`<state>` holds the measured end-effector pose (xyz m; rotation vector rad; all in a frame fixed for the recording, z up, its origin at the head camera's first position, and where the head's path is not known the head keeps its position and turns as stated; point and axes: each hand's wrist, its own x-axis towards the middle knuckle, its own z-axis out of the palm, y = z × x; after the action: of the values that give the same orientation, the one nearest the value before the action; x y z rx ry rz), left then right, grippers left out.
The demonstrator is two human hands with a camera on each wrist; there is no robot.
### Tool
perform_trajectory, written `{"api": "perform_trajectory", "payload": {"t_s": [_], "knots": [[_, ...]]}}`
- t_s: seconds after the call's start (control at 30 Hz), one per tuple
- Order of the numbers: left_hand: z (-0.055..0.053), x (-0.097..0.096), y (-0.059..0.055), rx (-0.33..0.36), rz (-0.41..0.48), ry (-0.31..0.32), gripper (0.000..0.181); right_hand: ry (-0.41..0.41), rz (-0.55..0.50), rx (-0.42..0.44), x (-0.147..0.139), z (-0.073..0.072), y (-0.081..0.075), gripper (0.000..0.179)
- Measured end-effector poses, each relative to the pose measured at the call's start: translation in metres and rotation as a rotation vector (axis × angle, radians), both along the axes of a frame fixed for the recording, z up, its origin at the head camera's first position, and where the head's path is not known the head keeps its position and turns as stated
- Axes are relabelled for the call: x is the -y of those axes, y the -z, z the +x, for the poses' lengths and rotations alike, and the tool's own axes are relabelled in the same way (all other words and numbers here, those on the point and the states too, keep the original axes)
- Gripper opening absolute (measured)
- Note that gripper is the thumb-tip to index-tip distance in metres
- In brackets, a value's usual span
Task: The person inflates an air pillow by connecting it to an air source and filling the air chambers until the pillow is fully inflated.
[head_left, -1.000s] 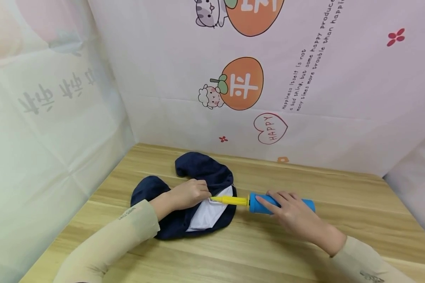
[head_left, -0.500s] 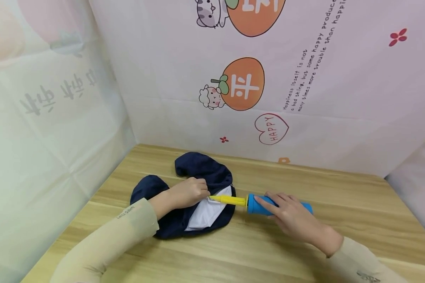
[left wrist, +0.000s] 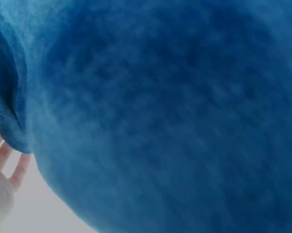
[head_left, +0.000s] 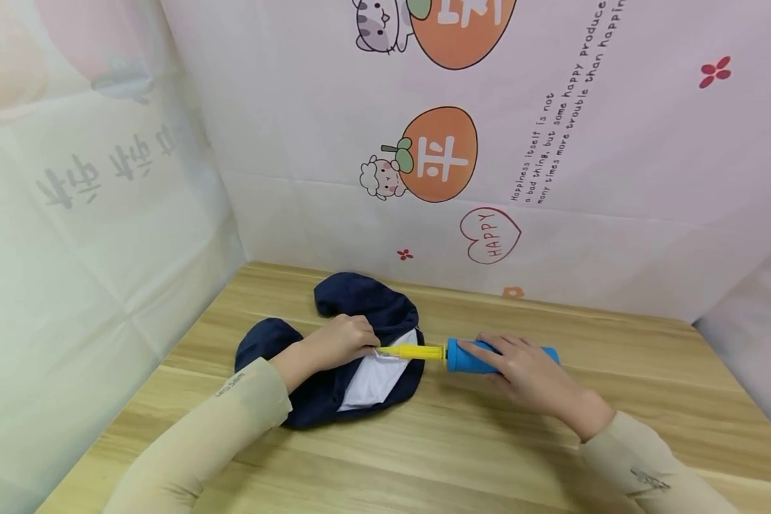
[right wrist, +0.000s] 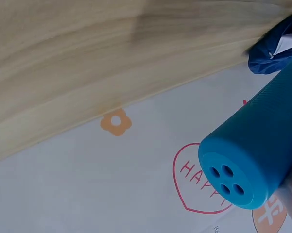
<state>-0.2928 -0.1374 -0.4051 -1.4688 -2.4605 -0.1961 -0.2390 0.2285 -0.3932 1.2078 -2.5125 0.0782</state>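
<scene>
A navy, U-shaped neck pillow (head_left: 373,303) lies on the table, its cover open over a white inner liner (head_left: 373,382). My left hand (head_left: 334,346) pinches the liner at the tip of a yellow nozzle (head_left: 417,352); the exact contact is hidden under the fingers. The nozzle sticks out of a blue hand pump (head_left: 465,357), which my right hand (head_left: 530,371) grips from above. In the left wrist view blue cloth (left wrist: 160,121) fills most of the picture, with fingers at the left edge. The right wrist view shows the end of the pump (right wrist: 233,179), with several holes.
The wooden table (head_left: 488,442) meets a printed cloth backdrop (head_left: 295,214) behind the pillow. Another pale hanging sheet (head_left: 103,250) borders the left side, and white cloth hangs at the right.
The pump and my right hand have shifted slightly left and away from me. The pillow and left hand have moved a little away too. Both holds stay the same.
</scene>
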Motion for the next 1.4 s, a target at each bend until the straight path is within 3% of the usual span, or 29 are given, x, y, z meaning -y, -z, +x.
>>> {"api": "perform_trajectory", "payload": {"t_s": [0.3, 0.5, 0.7, 0.77, 0.83, 0.9, 1.07, 1.2, 1.3, 1.4], "knots": [[0.001, 0.008, -0.003, 0.101, -0.048, -0.154, 0.024, 0.003, 0.001, -0.033, 0.003, -0.005, 0.002, 0.071], [0.009, 0.005, -0.011, 0.175, -0.016, -0.203, 0.027, -0.009, -0.011, -0.03, 0.004, -0.006, 0.002, 0.07], [0.02, -0.003, -0.02, 0.218, 0.066, -0.277, 0.025, -0.01, -0.016, -0.025, 0.005, -0.006, 0.004, 0.068], [0.023, -0.008, -0.022, 0.279, 0.144, -0.286, 0.024, -0.011, -0.018, -0.022, 0.005, -0.006, 0.004, 0.068], [0.026, -0.015, -0.024, 0.391, 0.263, -0.288, 0.022, -0.007, -0.024, -0.018, 0.005, -0.006, 0.004, 0.068], [0.029, -0.023, -0.024, 0.553, 0.419, -0.29, 0.021, -0.001, -0.03, -0.014, 0.006, -0.006, 0.003, 0.068], [0.037, -0.039, -0.016, 1.113, 0.823, -0.317, 0.031, 0.015, -0.029, 0.005, 0.007, -0.006, 0.003, 0.067], [0.045, -0.051, -0.007, 1.516, 1.063, -0.321, 0.044, 0.024, -0.029, 0.004, 0.007, -0.006, 0.004, 0.066], [0.052, -0.06, -0.003, 1.684, 1.192, -0.335, 0.048, 0.027, -0.039, -0.004, 0.008, -0.005, 0.003, 0.066], [0.058, -0.069, 0.002, 1.752, 1.264, -0.368, 0.049, 0.024, -0.051, -0.01, 0.009, -0.006, 0.001, 0.066]]}}
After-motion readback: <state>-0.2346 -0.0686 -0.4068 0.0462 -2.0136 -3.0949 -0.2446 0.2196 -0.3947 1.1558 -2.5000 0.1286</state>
